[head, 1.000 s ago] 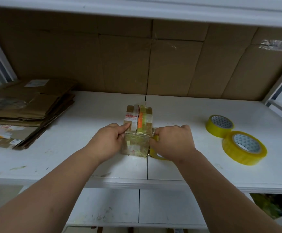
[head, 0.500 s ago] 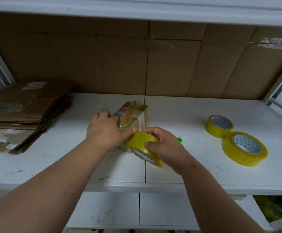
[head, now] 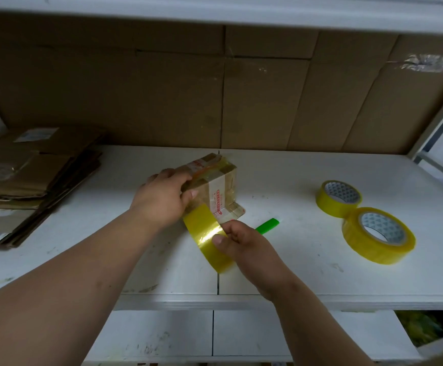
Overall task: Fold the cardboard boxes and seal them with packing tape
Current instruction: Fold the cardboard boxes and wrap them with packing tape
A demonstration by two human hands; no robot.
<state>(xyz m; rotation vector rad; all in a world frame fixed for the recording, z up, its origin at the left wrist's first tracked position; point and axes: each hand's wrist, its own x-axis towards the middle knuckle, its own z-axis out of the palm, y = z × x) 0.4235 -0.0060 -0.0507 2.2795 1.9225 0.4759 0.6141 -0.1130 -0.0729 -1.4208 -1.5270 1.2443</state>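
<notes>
Gripping with the left hand (head: 162,196), I hold the small cardboard box (head: 215,186) at its left end, fingers curled over the top edge and thumb on the near face. Going back to the far left, a stack of flattened cardboard boxes (head: 30,180) lies on the white worktop (head: 294,260), well apart from my hands. I see the small box standing near the middle of the worktop, slightly turned, wrapped in clear tape with a red-printed label strip down its near face and a loose flap at its lower right corner. My right hand (head: 244,247) grips a yellow tape roll (head: 209,239) just in front of the box, thumb pressed on the outer band and fingers curled round it; the roll's top edge touches the box's lower near side. Just right of that hand a green object (head: 268,225) lies flat on the worktop, partly hidden by my fingers. Further right, two more yellow rolls rest touching each other: a smaller roll (head: 338,198) behind and a larger roll (head: 379,235) nearer me.
</notes>
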